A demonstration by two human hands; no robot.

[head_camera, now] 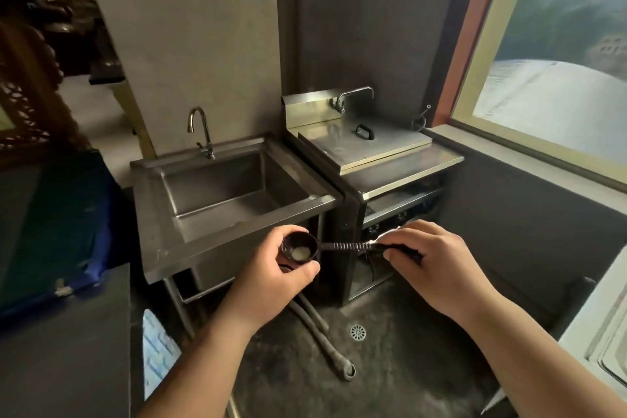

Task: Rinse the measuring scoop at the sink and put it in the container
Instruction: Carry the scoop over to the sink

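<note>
A dark measuring scoop (339,245) with a ribbed handle is held level between both hands, in front of the sink's front right corner. Its round bowl holds a pale residue. My left hand (276,276) cups the bowl from the left and below. My right hand (431,263) pinches the far end of the handle. The steel sink (163,214) stands ahead on the left, its basin empty, with a curved faucet (202,127) at the back. No water runs. No container for the scoop can be picked out.
Right of the sink stands a steel unit with a handled lid (364,142) and its own small tap (353,95). A grey hose (322,339) and a floor drain (358,331) lie below. A dark counter with a blue bin (68,231) is at left, a window ledge at right.
</note>
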